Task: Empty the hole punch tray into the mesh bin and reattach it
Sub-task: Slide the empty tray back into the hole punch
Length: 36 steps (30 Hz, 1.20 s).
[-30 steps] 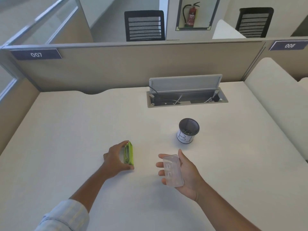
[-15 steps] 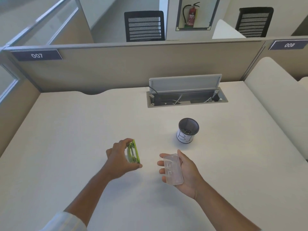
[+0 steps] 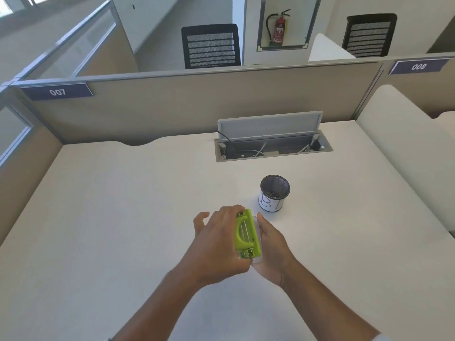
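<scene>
A lime-green hole punch (image 3: 247,234) is held on its side above the desk by my left hand (image 3: 219,239), handle facing me. The clear plastic tray (image 3: 257,259) lies pressed against the punch's right side, its base, and my right hand (image 3: 270,244) cups it from the right; only its thin edge shows. Whether the tray is clicked on I cannot tell. The black mesh bin (image 3: 274,193), with a white paper label and small paper bits inside, stands upright on the desk just beyond and right of my hands.
The white desk (image 3: 123,217) spreads out on all sides. An open cable box (image 3: 270,146) with a raised lid is set into the desk behind the bin. Beige partitions (image 3: 172,107) close the back and left; a padded divider (image 3: 406,143) runs along the right.
My left hand lifted the punch off the desk and carried it right. My right hand turned the tray and brought it left against the punch's base. The hands now meet.
</scene>
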Tool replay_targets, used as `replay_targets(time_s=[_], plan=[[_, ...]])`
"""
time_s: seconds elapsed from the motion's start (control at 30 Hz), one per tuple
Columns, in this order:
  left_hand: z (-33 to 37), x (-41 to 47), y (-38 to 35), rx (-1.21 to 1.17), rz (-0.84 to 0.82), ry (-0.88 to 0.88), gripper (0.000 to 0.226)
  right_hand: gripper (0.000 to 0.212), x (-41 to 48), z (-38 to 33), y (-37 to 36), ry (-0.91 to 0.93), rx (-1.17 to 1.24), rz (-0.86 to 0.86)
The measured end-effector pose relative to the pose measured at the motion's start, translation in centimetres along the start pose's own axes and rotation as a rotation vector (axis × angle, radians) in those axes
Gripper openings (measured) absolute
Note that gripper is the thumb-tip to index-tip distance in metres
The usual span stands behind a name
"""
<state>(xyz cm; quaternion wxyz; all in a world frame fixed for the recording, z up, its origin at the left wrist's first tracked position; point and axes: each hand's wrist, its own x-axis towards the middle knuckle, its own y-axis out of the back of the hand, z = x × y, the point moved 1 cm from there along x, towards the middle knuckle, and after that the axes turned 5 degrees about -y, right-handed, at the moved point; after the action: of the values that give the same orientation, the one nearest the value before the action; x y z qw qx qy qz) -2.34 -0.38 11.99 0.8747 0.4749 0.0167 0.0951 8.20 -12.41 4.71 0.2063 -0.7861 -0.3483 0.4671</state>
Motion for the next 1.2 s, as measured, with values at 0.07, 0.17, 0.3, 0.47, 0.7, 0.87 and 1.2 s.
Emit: replay_targets(time_s=[0.07,0.17,0.3,0.47,0.7,0.87,1.2], plan=[[0.5,0.1,-0.3,0.045,-0.004,-0.018,0.09,0.063,-0.2,-0.2,-0.3,0.009,0.025,-0.01],[0.8,0.2,-0.7,0.111,0.004,-0.037,0.086,0.059,-0.5,-0.4,-0.4,0.018,0.045,0.004],[1.0,0.3,-0.7,0.209,-0.007,-0.061,0.085,0.059,-0.6,-0.6,-0.5,0.017,0.045,-0.004],[1.1,0.4,-0.8,0.238,-0.003,-0.055,0.087,0.06,-1.0,-0.7,-0.9,0.03,0.015,-0.022],[1.1,0.5,-1.0,0.216,0.009,-0.045,0.085,0.063,-1.3,-0.6,-1.2,0.025,-0.01,-0.041],[1.0,0.6,-1.1,0.243,0.019,-0.044,0.086,0.062,-1.6,-0.7,-1.5,0.033,-0.034,-0.045],[0.7,1.0,-1.5,0.288,-0.006,-0.051,0.089,0.061,-1.9,-0.5,-1.8,0.038,-0.119,0.017]])
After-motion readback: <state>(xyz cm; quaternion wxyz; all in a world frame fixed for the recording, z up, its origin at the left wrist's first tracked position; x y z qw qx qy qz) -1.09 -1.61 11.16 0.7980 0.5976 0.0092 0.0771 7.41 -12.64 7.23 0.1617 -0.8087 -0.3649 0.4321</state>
